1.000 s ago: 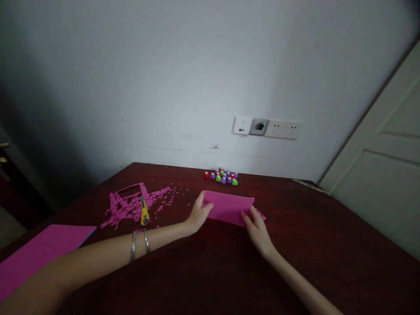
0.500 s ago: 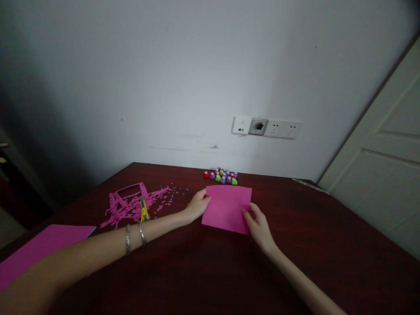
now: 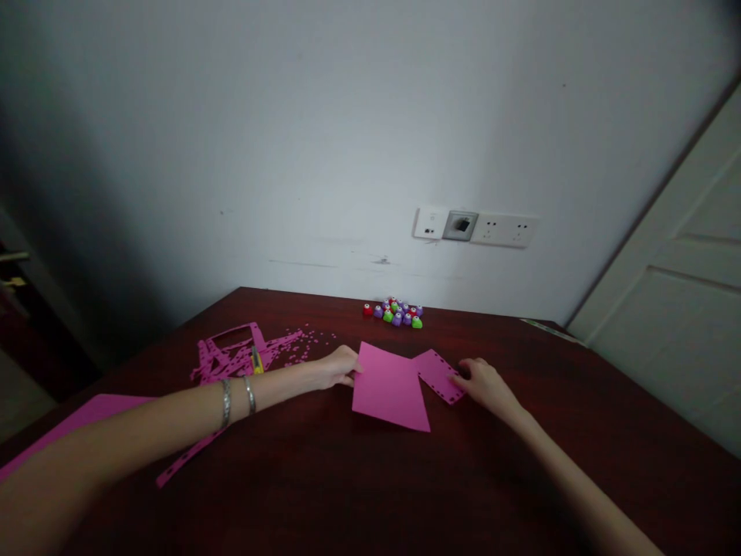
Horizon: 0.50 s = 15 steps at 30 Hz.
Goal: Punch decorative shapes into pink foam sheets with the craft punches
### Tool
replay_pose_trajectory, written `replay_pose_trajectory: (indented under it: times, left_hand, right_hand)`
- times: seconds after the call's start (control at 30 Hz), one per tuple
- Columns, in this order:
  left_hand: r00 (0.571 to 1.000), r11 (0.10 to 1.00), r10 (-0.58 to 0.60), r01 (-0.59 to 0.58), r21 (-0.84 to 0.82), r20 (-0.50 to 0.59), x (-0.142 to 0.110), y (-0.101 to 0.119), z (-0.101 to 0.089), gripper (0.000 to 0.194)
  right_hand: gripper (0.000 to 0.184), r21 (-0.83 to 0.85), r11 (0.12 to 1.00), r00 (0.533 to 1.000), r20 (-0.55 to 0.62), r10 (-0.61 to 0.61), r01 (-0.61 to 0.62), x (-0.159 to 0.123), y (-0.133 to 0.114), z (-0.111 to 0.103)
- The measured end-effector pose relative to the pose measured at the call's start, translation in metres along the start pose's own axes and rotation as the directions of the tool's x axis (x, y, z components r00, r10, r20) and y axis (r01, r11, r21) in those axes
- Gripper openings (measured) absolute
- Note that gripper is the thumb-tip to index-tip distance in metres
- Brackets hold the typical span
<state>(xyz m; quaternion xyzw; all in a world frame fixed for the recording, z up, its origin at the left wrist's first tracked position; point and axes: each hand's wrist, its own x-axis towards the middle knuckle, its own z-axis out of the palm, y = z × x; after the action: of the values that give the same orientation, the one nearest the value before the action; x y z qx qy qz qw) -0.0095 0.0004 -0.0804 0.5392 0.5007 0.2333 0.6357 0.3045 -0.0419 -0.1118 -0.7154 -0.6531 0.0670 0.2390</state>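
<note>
A pink paper sheet (image 3: 389, 388) lies flat on the dark wooden table (image 3: 521, 479). My left hand (image 3: 334, 366), two bracelets on its wrist, pinches the sheet's left edge. To the right lies a smaller pink piece (image 3: 438, 374) with punched holes along its edges. My right hand (image 3: 485, 383) rests at that piece's right corner with its fingers curled on it.
A cluster of small coloured punches (image 3: 397, 312) sits by the wall. Pink paper scraps and a yellow utility knife (image 3: 255, 359) lie to the left. A large pink sheet (image 3: 63, 428) and a punched strip (image 3: 188, 457) lie near the left edge. A door stands at right.
My left hand has drawn the pink sheet down flat toward me. My right hand let go of it and moved right onto the smaller punched piece, now uncovered.
</note>
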Motion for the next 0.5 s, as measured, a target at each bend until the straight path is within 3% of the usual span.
replay_pose_trajectory:
  times: [0.17, 0.37, 0.5]
  left_hand:
    - [0.995, 0.991, 0.094, -0.098, 0.09, 0.044, 0.011, -0.01, 0.001, 0.018]
    - [0.981, 0.924, 0.159, -0.109, 0.366, -0.11, 0.016, -0.015, 0.008, 0.03]
    - [0.982, 0.906, 0.146, -0.082, 0.415, -0.124, 0.017, -0.013, 0.009, 0.028]
  right_hand:
    - [0.018, -0.029, 0.998, 0.993, 0.1, 0.059, -0.056, 0.006, 0.001, 0.003]
    - [0.014, 0.011, 0.986, 0.977, 0.138, 0.165, -0.168, 0.019, -0.001, 0.003]
    - [0.01, 0.126, 0.973, 0.972, 0.161, 0.172, -0.193, 0.022, 0.002, -0.004]
